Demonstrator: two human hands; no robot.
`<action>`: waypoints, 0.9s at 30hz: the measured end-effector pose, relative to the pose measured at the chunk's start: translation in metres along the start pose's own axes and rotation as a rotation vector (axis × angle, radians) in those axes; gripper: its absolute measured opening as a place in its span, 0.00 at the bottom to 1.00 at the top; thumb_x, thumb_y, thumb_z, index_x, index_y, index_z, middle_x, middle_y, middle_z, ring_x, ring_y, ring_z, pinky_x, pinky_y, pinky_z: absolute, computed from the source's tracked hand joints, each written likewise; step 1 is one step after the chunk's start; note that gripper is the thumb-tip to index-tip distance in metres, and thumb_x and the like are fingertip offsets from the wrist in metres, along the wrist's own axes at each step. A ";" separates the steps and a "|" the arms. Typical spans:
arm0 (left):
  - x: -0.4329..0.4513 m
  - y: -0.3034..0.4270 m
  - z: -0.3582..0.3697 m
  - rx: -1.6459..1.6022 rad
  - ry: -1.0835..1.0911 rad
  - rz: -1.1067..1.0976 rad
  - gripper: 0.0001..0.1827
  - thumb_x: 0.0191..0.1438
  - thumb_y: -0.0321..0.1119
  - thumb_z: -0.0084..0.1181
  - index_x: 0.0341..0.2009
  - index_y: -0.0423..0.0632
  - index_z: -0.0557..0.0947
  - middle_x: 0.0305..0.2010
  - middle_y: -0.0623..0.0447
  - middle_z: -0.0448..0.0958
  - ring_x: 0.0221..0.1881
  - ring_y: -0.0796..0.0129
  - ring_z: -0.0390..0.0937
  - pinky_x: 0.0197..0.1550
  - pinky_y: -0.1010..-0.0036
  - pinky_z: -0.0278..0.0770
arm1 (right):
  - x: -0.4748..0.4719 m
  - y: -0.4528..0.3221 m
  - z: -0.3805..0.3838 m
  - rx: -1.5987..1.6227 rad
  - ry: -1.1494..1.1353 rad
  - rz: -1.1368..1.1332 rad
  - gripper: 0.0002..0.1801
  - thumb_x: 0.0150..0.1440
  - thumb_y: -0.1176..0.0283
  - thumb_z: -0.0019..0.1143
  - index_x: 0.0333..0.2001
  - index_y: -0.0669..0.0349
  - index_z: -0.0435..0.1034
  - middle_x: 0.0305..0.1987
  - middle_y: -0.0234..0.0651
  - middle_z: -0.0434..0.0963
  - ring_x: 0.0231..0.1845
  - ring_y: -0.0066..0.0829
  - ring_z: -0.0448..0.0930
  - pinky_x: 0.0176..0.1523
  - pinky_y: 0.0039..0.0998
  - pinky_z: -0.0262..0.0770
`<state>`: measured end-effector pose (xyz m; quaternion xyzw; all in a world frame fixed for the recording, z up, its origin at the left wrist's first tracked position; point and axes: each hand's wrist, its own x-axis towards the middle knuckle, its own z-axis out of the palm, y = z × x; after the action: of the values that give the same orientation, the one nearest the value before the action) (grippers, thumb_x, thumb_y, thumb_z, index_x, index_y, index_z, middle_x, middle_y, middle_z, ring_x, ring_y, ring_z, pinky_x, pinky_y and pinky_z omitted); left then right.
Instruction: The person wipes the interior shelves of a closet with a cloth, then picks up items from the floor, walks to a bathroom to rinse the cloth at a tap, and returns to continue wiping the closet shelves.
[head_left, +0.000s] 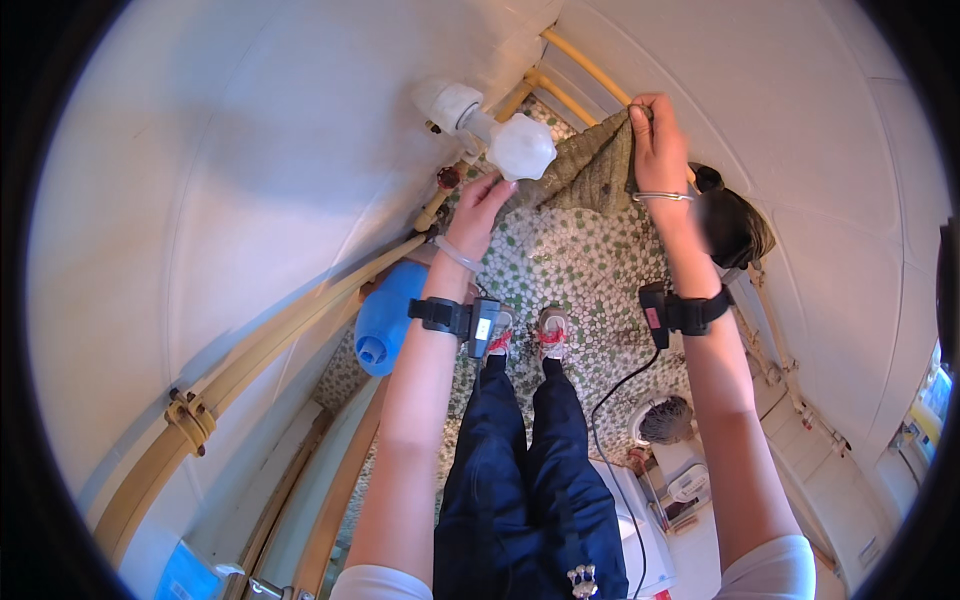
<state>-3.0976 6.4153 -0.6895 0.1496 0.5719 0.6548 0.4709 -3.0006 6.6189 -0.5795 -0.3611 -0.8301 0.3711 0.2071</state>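
A brownish-green, ribbed cloth (600, 180) hangs spread between my two hands above the floor. My right hand (660, 150) pinches its upper corner between thumb and fingers. At the cloth's left end, my left hand (480, 214) grips an edge, partly hidden there by a white knob (523, 146). This knob is lobed and sits on a white pipe fitting (454, 109) by the wall, between the camera and part of the cloth. Folds run down from the right-hand corner.
Yellow pipes (292, 322) run along the left wall, with a red valve wheel (448, 178) nearby. A blue plastic bottle (394, 315) is beside my left forearm. Pebble-patterned flooring (570, 255) lies below. At right are a dark, blurred object (727, 225) and a cable (600, 405) from my wrist device.
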 end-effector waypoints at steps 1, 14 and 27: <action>0.003 -0.001 0.010 -0.319 0.028 -0.038 0.19 0.56 0.43 0.48 0.47 0.44 0.73 0.44 0.53 0.74 0.44 0.65 0.71 0.48 0.70 0.67 | -0.003 0.008 0.008 0.006 0.076 0.015 0.09 0.60 0.69 0.41 0.37 0.65 0.62 0.27 0.40 0.68 0.29 0.29 0.66 0.38 0.27 0.66; 0.009 -0.006 0.056 -0.960 0.094 -0.260 0.21 0.59 0.48 0.40 0.50 0.48 0.68 0.53 0.52 0.68 0.52 0.63 0.68 0.52 0.64 0.68 | -0.047 -0.044 0.073 -0.313 -0.458 -0.318 0.17 0.50 0.58 0.53 0.37 0.59 0.68 0.28 0.45 0.74 0.29 0.47 0.75 0.31 0.41 0.70; 0.004 -0.023 0.017 -0.863 -0.120 -0.225 0.21 0.59 0.41 0.41 0.54 0.45 0.66 0.57 0.48 0.65 0.59 0.61 0.61 0.61 0.66 0.57 | -0.083 -0.024 0.058 0.515 -0.216 0.142 0.15 0.39 0.72 0.59 0.35 0.62 0.73 0.36 0.41 0.76 0.38 0.37 0.77 0.46 0.28 0.71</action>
<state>-3.0770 6.4269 -0.7062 -0.0861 0.2307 0.7684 0.5907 -2.9931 6.5184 -0.6045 -0.3123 -0.6982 0.6197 0.1758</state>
